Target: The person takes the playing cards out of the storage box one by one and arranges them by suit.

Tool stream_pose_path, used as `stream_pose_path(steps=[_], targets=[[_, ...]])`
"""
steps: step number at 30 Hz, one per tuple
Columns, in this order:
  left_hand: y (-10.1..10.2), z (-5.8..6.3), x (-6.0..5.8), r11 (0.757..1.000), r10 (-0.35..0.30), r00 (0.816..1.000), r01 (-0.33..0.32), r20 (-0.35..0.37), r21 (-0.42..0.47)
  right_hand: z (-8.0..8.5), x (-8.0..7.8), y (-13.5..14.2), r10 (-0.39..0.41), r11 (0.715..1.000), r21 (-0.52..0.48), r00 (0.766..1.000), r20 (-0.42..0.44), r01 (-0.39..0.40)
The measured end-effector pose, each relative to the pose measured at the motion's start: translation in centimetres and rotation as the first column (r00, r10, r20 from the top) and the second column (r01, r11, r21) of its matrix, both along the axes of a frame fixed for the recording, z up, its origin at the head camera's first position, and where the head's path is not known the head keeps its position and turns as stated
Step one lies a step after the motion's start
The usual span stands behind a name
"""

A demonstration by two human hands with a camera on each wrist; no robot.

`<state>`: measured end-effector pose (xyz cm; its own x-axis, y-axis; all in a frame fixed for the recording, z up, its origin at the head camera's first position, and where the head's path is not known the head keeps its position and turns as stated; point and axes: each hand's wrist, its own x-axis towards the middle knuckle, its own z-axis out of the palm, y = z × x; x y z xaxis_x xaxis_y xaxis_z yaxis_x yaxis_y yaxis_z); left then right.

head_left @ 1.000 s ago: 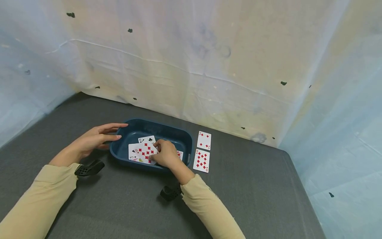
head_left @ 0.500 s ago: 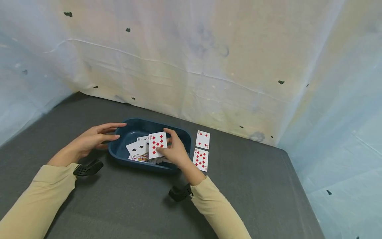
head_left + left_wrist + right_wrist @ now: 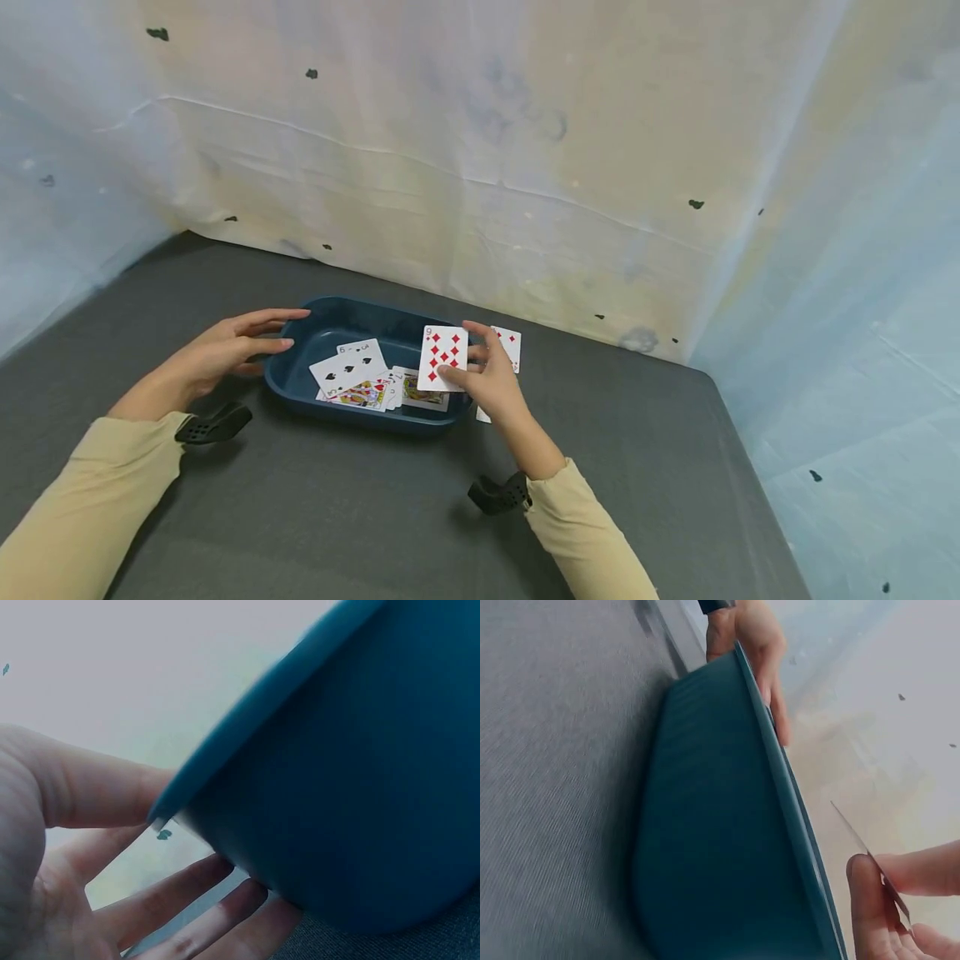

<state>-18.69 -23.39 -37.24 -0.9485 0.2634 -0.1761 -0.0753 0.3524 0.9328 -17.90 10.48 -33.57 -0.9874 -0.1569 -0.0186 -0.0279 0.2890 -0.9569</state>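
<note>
My right hand [image 3: 497, 383] holds a nine of diamonds [image 3: 444, 358] between thumb and fingers, face up over the right end of a dark blue plastic tub [image 3: 345, 417]. In the right wrist view the card [image 3: 870, 859] shows nearly edge-on, pinched just beyond the rim. At the tub's left end my left hand [image 3: 225, 350] grips the rim. Thumb and forefinger reach over it, and the other fingers [image 3: 217, 919] lie against the outer wall in the left wrist view. Inside the tub lie overlapping cards, with a spade card [image 3: 347, 372] and face cards [image 3: 424, 398] among them.
Right of the tub, a diamond card [image 3: 512, 348] lies on the dark grey table [image 3: 360, 517]. A second card [image 3: 482, 415] there is mostly hidden by my right hand. A pale cloth [image 3: 480, 150] hangs behind the table.
My right hand has lifted the nine of diamonds off the pile and carried it to the right, above the tub's right end. My left hand stays at the rim.
</note>
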Motion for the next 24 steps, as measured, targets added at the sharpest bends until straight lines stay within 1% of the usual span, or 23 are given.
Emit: stream_pose_path(steps=[5, 14, 17, 20, 24], targets=[[-0.1, -0.1, -0.1, 1.0, -0.011, 1.0, 0.011, -0.003, -0.006, -0.1, 0.5, 2.1, -0.057, 0.998, 0.0, 0.998, -0.015, 0.057], [-0.2, -0.1, -0.2, 1.0, -0.012, 1.0, 0.012, -0.008, -0.023, -0.8, 1.8, 5.2, -0.093, 0.996, 0.0, 0.995, -0.02, 0.093], [-0.2, -0.1, -0.2, 1.0, -0.012, 1.0, 0.012, -0.004, -0.025, -1.4, 2.4, 6.0, -0.095, 0.995, 0.004, 0.995, -0.023, 0.095], [-0.2, -0.1, -0.3, 0.999, -0.012, 1.0, 0.012, 0.0, -0.03, -2.2, 3.1, 6.7, -0.087, 0.996, -0.006, 0.996, -0.007, 0.086], [-0.1, -0.1, -0.4, 0.999, -0.01, 1.0, 0.01, 0.004, -0.032, -3.4, 4.1, 7.5, -0.067, 0.998, 0.011, 0.998, 0.02, 0.067]])
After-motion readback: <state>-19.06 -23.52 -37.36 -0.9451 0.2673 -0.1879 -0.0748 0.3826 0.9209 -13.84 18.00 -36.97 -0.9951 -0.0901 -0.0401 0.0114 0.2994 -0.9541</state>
